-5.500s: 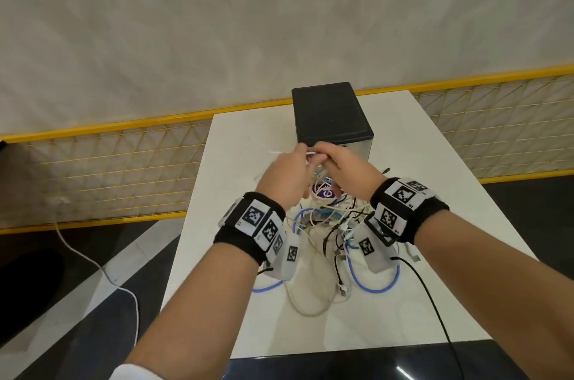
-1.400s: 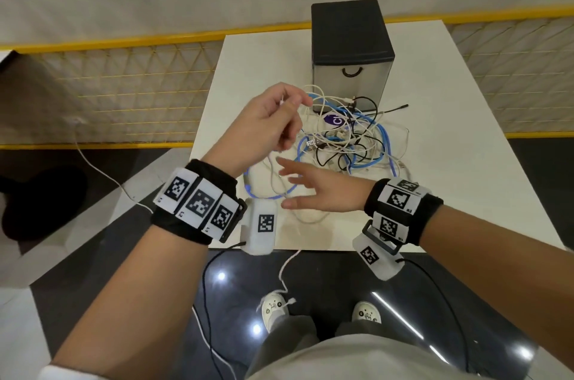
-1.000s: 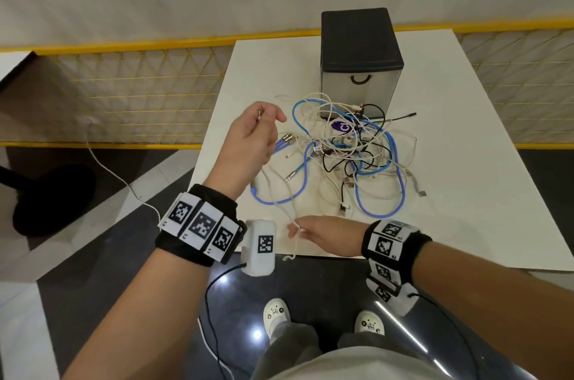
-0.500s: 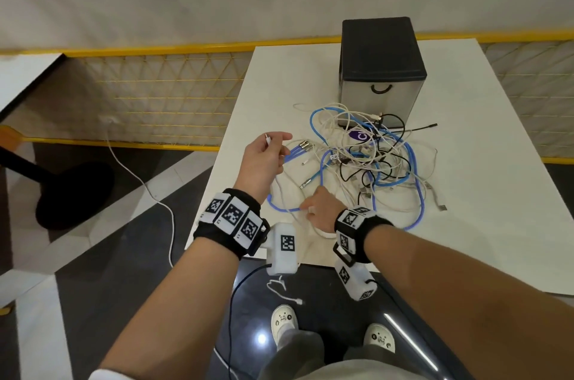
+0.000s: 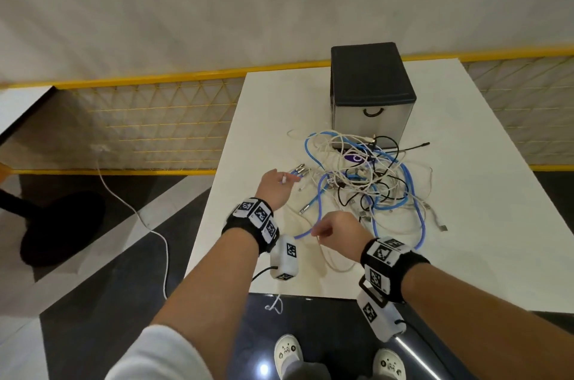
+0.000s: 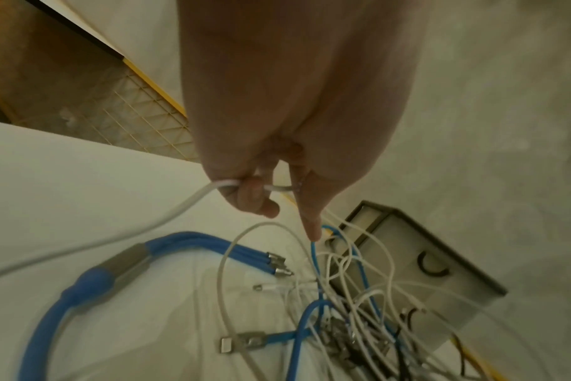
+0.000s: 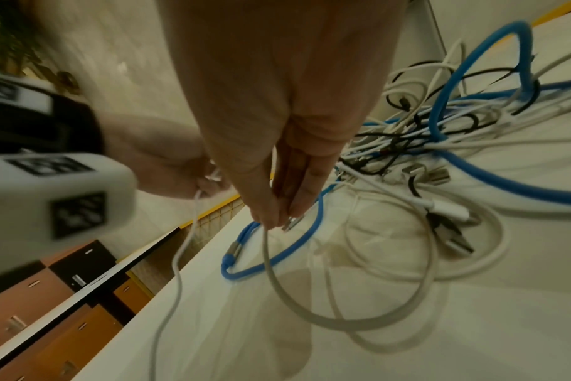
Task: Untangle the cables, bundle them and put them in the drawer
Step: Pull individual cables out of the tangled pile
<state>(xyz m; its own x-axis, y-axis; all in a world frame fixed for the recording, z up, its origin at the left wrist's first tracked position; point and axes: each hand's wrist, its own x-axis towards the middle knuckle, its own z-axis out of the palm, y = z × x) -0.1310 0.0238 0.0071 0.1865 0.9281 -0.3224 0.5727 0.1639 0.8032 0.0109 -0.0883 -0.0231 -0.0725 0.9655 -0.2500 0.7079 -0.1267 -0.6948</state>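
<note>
The right hand hovers low over the near part of the white tabletop, its fingertips pinched together on a thin white cable that curves away in a loop beneath it. Just to its left and a little farther out, the left hand holds the same kind of white cable, curled between thumb and bent fingers, with the index finger pointing out toward the pile; from this hand the cable trails off the near edge and hangs toward the dark floor. Between and just beyond the two hands lies a thick blue cable with a grey collar and a cluster of metal-tipped plugs. Beyond the right hand, the tangle of cables spreads over the tabletop: white, blue and black strands crossing one another, with several plugs lying loose at its edges. Farthest from both hands, touching the far side of the tangle, stands the drawer, a small black-topped box with a pale front and a dark curved handle, its front closed. A yellow mesh fence runs behind the tabletop to the left.
</note>
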